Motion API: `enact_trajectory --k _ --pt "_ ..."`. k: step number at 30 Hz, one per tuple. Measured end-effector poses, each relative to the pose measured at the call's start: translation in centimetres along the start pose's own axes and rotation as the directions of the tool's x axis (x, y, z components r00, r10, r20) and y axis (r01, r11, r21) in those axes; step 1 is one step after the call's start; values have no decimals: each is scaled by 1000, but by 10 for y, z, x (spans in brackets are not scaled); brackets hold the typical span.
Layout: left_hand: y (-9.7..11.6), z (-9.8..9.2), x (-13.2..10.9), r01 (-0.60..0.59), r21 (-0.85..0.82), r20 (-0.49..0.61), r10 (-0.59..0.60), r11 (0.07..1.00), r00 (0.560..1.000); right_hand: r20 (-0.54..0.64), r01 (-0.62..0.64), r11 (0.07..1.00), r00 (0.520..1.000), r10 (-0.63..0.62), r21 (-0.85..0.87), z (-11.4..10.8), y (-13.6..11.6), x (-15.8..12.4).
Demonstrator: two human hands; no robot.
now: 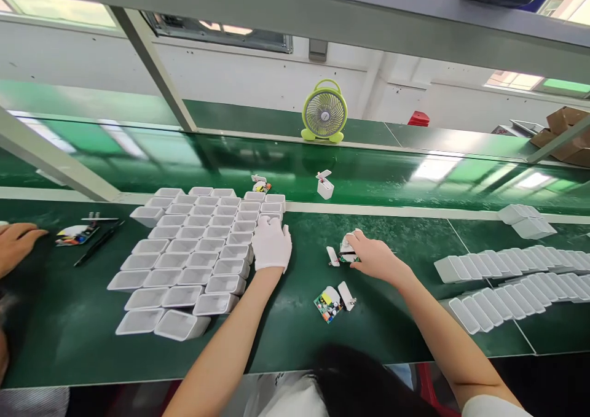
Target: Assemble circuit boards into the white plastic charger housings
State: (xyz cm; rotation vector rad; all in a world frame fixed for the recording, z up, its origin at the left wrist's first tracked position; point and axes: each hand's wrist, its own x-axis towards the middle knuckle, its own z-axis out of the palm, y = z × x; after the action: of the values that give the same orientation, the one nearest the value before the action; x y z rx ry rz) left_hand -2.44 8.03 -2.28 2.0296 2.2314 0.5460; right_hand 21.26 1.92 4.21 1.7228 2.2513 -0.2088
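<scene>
My left hand (271,243), in a white glove, rests palm down on the right edge of a block of several open white plastic housings (184,260), its fingers closed over one housing at the block's far right corner. My bare right hand (375,259) is closed on a small white part with a green circuit board (348,249) on the green mat. A loose white cover piece (332,256) lies just left of it. Nearer me lies a green circuit board (328,304) with a white cover (346,295) beside it.
A white housing with its lid up (325,185) and another small assembly (260,185) sit on the green conveyor belt behind. Rows of stacked white housings (507,279) fill the right side. Another person's hand (16,243) and tools (87,233) are at left. A green fan (324,112) stands behind.
</scene>
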Motion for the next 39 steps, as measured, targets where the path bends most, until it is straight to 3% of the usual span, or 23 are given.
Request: enact_trajectory --k 8,13,16,18,21,22,24,29,31,36,39 --pt "20 0 -31 -278 -213 87 302 937 949 -13 4 997 1000 -3 73 -1 -13 15" --pt "24 15 -30 -144 -403 106 203 904 973 -114 61 977 993 -38 207 -8 3 0" --pt "22 20 -26 -134 -548 156 258 826 953 -224 118 932 974 -41 341 -7 18 -18" --pt "23 17 -31 -165 -650 139 330 742 934 -366 246 778 930 -22 579 0 22 -29" --pt "25 5 -50 -250 -776 76 479 579 875 -596 533 341 796 107 774 15 15 -43" --pt "25 0 -58 -276 -806 55 530 524 846 -639 595 261 756 139 760 19 10 -47" --pt "24 -8 -70 -314 -850 10 611 422 792 -689 659 207 705 166 723 24 0 -56" --pt "19 -19 -82 -391 -889 -141 670 238 729 -693 653 246 706 146 717 26 -13 -73" --pt "19 -22 -83 -410 -883 -156 679 230 717 -702 646 296 696 151 704 26 -15 -76" --pt "22 -31 -82 -446 -869 -185 697 213 693 -785 667 454 605 133 591 22 -20 -80" --pt "23 -35 -79 -498 -849 -246 701 178 669 -796 653 505 593 121 564 16 -21 -81"
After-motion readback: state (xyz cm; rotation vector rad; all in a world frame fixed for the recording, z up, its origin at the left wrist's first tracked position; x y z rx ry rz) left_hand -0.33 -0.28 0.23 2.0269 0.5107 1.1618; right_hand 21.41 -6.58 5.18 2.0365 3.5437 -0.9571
